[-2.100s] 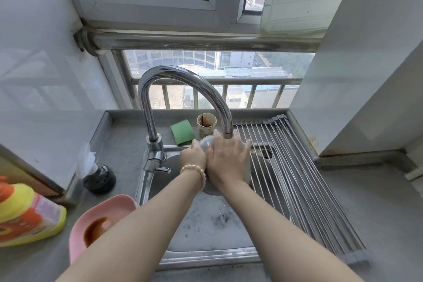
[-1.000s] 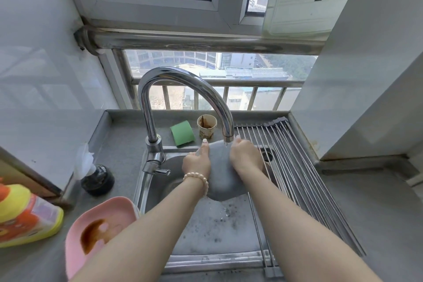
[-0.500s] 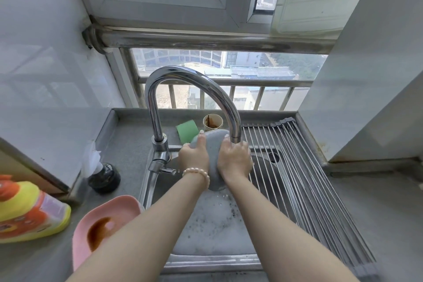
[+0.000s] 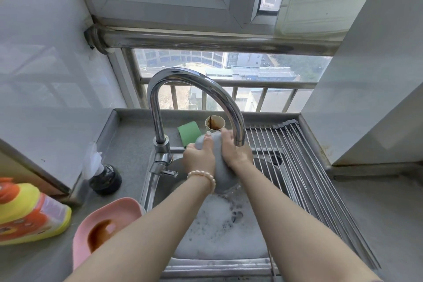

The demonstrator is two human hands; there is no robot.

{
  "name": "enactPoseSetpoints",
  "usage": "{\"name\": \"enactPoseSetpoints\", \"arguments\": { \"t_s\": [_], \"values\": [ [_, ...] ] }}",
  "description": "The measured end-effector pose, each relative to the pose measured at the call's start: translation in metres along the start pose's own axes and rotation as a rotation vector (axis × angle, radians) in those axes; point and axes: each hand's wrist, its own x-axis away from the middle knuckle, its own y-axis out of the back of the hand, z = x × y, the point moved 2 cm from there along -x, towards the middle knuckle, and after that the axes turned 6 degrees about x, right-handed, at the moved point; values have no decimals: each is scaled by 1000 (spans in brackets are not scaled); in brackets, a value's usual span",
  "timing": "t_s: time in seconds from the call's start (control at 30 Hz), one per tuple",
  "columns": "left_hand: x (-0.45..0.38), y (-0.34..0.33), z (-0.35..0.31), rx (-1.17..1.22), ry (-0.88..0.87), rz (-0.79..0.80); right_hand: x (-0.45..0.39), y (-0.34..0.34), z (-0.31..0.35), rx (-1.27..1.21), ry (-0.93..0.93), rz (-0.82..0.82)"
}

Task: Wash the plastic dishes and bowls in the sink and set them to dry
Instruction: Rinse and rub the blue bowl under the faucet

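Observation:
I hold a grey plastic dish (image 4: 220, 173) on edge under the tap's spout (image 4: 239, 142), above the sink (image 4: 217, 265). My left hand (image 4: 199, 158) grips its left rim, fingers curled over the top. My right hand (image 4: 235, 152) grips the right side, partly hidden by the spout. Water runs off the dish's lower edge into foamy water (image 4: 217, 229). A pink dish (image 4: 103, 226) with brown residue lies on the counter at the left.
A roll-up metal drying rack (image 4: 304, 171) covers the sink's right part. Behind the sink stand a green sponge (image 4: 188, 133) and a stained paper cup (image 4: 214, 123). A yellow detergent bottle (image 4: 29, 213) and a black pot (image 4: 105, 178) stand at the left.
Both hands have turned the grey dish from nearly flat-on to edge-on and lifted it closer under the spout. The camera has tilted slightly; nothing else moved.

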Motion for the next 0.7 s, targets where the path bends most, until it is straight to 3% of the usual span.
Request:
{"name": "enactPoseSetpoints", "arguments": {
  "t_s": [0.07, 0.13, 0.23, 0.33, 0.4, 0.47, 0.57, 0.63, 0.7],
  "values": [
    [5, -6, -2, 29, -38, 16, -1, 4, 0, -67, -82, -115],
    [2, -5, -5, 80, -9, -5, 11, -7, 8, -12, -25, -206],
    [-10, 4, 1, 87, 48, -41, 13, -27, 2, 164, 219, -71],
    [-10, 1, 11, 7, 58, -51, -9, -14, -18, 66, 59, 83],
    [-9, -1, 12, -47, 52, -73, -3, -19, -16, 158, 7, -70],
    [-13, 1, 10, 68, 88, -83, 19, -30, -4, 369, 210, -155],
    [-20, 8, 15, 168, 155, -85, 41, -23, -3, 437, 528, -83],
    [-20, 10, 18, 168, 178, -77, 29, -14, -12, 464, 539, 7],
    [-20, 7, 20, 122, 161, -25, 13, -6, -16, 468, 395, 110]
  ]
}}
